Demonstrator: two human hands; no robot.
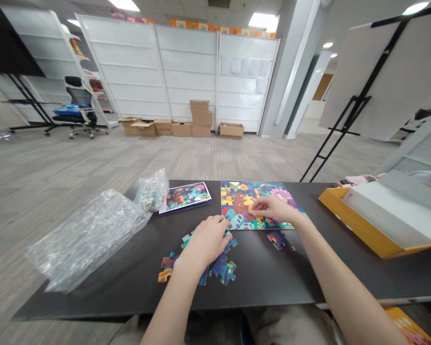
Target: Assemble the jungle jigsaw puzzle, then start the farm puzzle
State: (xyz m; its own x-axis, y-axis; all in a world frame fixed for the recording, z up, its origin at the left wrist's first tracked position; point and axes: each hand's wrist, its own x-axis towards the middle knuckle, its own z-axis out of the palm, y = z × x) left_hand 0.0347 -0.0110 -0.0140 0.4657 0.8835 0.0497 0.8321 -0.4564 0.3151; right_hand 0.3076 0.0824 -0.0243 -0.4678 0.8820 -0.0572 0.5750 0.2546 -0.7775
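A colourful jigsaw puzzle [239,206] lies on the black table in front of me, many of its pieces fitted together. Over its middle, my right hand [275,209] is closed in a pinch on a small puzzle piece [252,210], largely covered by the fingertips. My left hand [211,235] rests palm down with fingers loosely apart, its fingertips near the puzzle's lower left corner. Beneath and around that hand are several loose puzzle pieces [223,270], partly hidden by it. Another loose dark blue and red puzzle piece [277,240] lies below the puzzle, left of my right forearm.
Left of the puzzle lies a picture leaflet [187,195], beside a clear bag of pieces [153,191] and a large crumpled plastic bag [89,237]. An open yellow and white box [373,230] stands on the right. Cardboard boxes [201,120] line the far shelves.
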